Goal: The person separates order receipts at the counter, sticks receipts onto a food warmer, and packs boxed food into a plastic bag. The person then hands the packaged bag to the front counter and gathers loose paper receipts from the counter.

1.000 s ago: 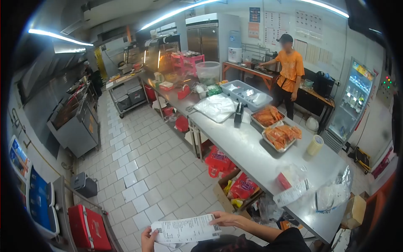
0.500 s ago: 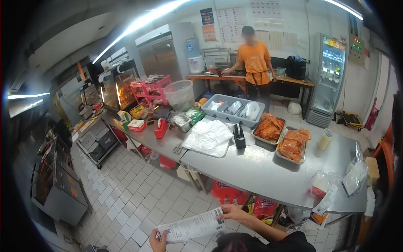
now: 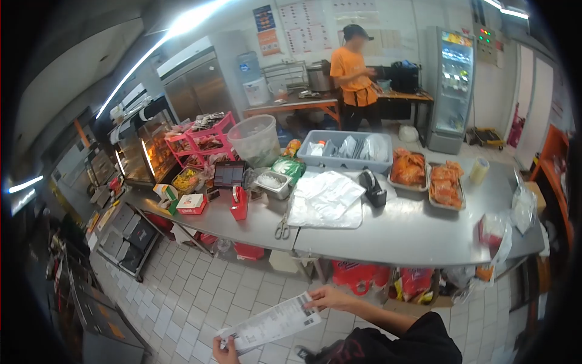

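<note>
Hands [image 3: 327,298] hold paper [image 3: 273,325]; metal trays [image 3: 447,207] contain orange pieces [image 3: 445,180].

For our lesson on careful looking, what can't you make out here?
In the head view:
- Paper slip: print too small and blurred to read.
- Left hand: lower part cut off by the bottom edge.
- Glass-door fridge: contents too small to identify.
- Red bags: partly hidden by the steel table.

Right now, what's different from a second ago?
The view swung right. The orange-shirted person turned toward the view's right, lifting a hand off the orange-edged table. The wearer's left hand and right hand still hold the printed slip; the red tape dispenser stayed put.
</note>
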The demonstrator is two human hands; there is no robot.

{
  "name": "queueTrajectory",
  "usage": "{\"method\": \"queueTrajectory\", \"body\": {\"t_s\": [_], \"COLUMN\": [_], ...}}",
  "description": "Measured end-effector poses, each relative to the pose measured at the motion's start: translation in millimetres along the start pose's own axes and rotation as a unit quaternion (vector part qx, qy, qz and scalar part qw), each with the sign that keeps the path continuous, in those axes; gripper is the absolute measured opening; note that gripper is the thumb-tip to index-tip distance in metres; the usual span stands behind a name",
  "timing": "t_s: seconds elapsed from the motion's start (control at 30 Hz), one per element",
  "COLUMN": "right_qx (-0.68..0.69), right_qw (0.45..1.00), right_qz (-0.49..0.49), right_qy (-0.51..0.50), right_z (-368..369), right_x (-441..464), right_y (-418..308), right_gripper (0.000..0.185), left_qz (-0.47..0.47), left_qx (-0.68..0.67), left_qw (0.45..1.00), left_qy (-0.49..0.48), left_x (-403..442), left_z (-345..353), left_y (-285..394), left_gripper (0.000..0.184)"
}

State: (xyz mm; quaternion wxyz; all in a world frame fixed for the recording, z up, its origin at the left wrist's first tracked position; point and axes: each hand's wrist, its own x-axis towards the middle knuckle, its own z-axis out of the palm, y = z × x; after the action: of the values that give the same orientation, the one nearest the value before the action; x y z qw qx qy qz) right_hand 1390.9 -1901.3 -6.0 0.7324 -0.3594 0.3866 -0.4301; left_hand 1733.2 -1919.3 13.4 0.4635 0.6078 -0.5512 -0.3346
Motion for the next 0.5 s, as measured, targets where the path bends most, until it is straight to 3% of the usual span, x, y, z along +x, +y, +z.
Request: {"method": "queueTrajectory", "body": {"t_s": [0.07,0.17,0.23,0.33,0.4,0.5], "right_qx": [-0.027,-0.092,-0.129,-0.221,-0.302,-0.377], "right_qw": [0.993,0.967,0.929,0.888,0.858,0.851], "right_qz": [-0.032,-0.107,-0.162,-0.136,-0.215,-0.162], "right_qy": [0.112,0.214,0.306,0.379,0.355,0.329], "right_z": [16,43,51,75,87,100], "right_x": [5,0,-1,-18,-21,-17], "right_y": [10,4,1,-26,-42,-73], "right_gripper": [0.03,0.019,0.015,0.013,0.013,0.015], "left_qz": [-0.001,0.002,0.036,0.06,0.075,0.071], "left_qx": [0.023,-0.087,-0.042,-0.02,-0.037,-0.06], "left_qw": [0.998,0.988,0.989,0.977,0.966,0.95], "left_qy": [-0.062,-0.126,-0.134,-0.205,-0.243,-0.298], "left_x": [40,70,99,127,139,147], "left_z": [-15,-25,-29,-30,-20,-9], "left_y": [-30,22,13,0,13,57], "left_gripper": [0.035,0.02,0.022,0.027,0.029,0.029]}}
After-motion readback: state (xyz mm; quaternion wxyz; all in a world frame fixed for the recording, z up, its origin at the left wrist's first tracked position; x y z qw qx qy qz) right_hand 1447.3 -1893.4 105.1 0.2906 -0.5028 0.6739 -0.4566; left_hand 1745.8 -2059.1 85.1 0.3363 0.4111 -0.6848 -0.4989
